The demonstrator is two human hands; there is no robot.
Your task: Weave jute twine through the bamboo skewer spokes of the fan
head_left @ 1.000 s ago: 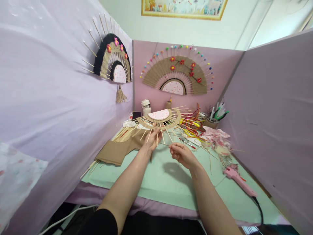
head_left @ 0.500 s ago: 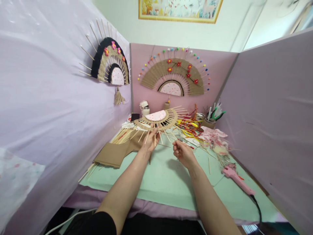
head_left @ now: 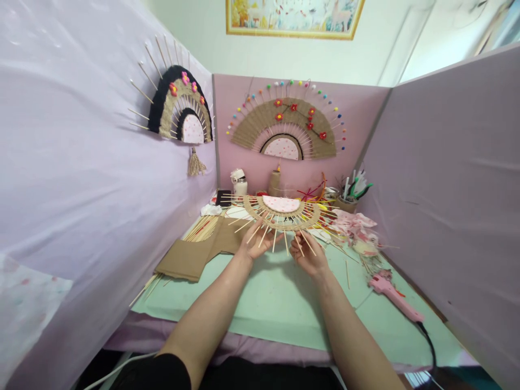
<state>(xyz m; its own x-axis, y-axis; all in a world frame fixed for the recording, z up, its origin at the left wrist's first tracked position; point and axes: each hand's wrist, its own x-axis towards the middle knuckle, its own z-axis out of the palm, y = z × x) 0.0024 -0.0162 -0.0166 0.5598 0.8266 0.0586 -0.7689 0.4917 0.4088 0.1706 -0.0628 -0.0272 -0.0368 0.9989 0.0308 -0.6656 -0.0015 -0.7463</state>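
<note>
One mint-green table cover (head_left: 280,311) is laid over a purple cloth (head_left: 227,338), which is left exposed at the near edge. One pink glue gun (head_left: 397,299) is set down at the right, and one short loose stick (head_left: 348,274) is seen nearer the middle. Above the cover, one half-round woven fan (head_left: 245,208) is held up, its flat side turned away and its bare sticks fanned out. It is gripped from beneath by the left hand (head_left: 255,245), while the right hand (head_left: 311,257) is held with curled fingers at its near sticks; whether anything is pinched there cannot be told. At the left, folded brown material (head_left: 181,259) is laid partly over a bundle of sticks (head_left: 200,229), too many to be counted. At the right, pink spotted cloth (head_left: 351,221) is heaped. Farther back are placed one white bottle (head_left: 240,187), one dark phone (head_left: 223,197), one twine spool (head_left: 274,184) and one tool holder (head_left: 346,204). The workspace is enclosed by three draped panels, on which two finished fans are mounted: one black-edged fan (head_left: 167,111) with four flowers and one tassel (head_left: 196,163), and one wide fan (head_left: 260,122) with six red flowers. On the wall beyond, one gold-framed picture (head_left: 294,19) is hung.
</note>
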